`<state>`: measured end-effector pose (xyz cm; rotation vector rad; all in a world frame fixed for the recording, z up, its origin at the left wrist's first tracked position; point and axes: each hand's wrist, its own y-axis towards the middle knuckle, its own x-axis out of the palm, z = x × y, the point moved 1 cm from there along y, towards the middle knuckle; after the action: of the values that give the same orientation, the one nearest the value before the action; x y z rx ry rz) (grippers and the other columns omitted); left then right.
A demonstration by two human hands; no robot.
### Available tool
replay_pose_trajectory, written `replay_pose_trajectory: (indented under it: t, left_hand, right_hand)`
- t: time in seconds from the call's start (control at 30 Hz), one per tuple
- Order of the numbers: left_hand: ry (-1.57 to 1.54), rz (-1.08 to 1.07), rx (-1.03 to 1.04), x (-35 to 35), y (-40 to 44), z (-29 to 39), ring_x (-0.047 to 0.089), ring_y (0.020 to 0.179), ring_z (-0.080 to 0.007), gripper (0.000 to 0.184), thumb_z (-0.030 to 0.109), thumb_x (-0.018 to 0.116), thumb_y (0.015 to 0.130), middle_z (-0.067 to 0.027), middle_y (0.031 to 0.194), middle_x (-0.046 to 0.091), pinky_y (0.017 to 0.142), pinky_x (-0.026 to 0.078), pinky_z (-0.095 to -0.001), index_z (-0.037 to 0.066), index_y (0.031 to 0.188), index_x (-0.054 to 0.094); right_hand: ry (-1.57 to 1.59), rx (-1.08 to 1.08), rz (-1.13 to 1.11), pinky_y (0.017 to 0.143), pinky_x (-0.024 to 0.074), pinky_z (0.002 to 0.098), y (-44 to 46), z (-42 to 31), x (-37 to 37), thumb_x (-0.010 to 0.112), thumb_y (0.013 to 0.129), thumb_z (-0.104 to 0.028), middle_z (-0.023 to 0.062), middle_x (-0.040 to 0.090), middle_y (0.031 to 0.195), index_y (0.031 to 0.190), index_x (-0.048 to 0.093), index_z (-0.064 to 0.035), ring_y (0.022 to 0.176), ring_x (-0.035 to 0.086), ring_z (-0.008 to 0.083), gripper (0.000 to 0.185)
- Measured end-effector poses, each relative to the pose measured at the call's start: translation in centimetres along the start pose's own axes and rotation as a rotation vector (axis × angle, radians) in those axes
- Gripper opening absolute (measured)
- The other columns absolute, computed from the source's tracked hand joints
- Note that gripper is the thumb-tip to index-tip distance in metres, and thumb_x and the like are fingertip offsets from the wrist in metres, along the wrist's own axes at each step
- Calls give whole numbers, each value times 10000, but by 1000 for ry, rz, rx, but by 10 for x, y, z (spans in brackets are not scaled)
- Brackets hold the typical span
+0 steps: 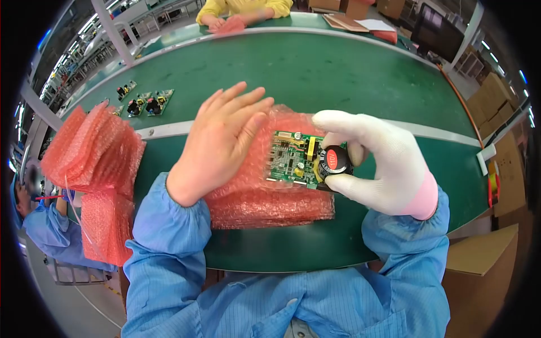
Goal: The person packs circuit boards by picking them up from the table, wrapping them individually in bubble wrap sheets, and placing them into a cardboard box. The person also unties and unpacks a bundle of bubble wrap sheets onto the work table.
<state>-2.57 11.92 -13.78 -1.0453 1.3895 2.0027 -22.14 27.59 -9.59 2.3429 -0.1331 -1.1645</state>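
As a white-gloved right hand (389, 160) grips a round black component (335, 161) with a red label, pinching it between thumb and fingers, a green circuit board (290, 160) sits just ahead of the worker's chest, at the centre of an imagined clock face with 12 o'clock pointing away. The component stands at the board's 3 o'clock end. The bare left hand (220, 143), open with fingers extended and back upward, hovers between 9 and 10 o'clock, holding nothing visible; whether it touches the wrap beneath cannot be told. Red bubble wrap (270, 208) is layered under the board and spreads toward 7 o'clock on the green table (282, 248); whether the board lies on or partly inside the top sheet is unclear. A thick pile of red bubble bags (93, 149) rises at 9 o'clock, with a smaller stack (107, 225) at 8. More circuit boards (152, 104) rest near 10 o'clock, beyond a pale rail (169, 129). Across the work surface, a person in yellow (245, 8) handles red material between 11 and 12, a dark monitor (437, 31) stands between 1 and 2, and a cardboard box (479, 253) sits at 4.
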Motion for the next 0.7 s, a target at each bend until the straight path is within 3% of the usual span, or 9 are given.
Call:
replay_pose_trajectory:
  t: [0.13,0.23,0.4,0.7]
  left_hand:
    - [-12,7,-17,4,0,-7,456,1313,-329,302,194,482,1008,-122,1321,591,1091,334,-428,61,1230,638]
    - [-123,-51,7,1,1,-6,437,1328,-336,320,209,464,1016,-124,1340,576,1097,327,-436,58,1248,625]
    - [-268,-173,160,1,2,-1,403,1352,-349,351,229,430,1027,-134,1369,549,1108,316,-449,47,1273,603]
    - [-432,-128,76,-3,0,2,465,1306,-356,345,212,416,1031,-131,1336,578,1100,333,-438,42,1255,615]
  right_hand:
    - [-85,-6,74,605,439,252,-1,3,4,711,635,40,46,641,873,1246,598,-64,621,453,120,630]
    - [24,76,18,613,448,258,-1,2,4,708,634,40,48,644,874,1246,597,-68,620,465,129,631]
    - [-204,61,57,630,468,273,5,15,10,699,675,32,62,649,921,1265,580,-82,628,490,152,613]
    - [-188,-42,59,643,483,289,7,13,28,696,669,50,56,653,932,1280,568,-83,650,533,178,639]
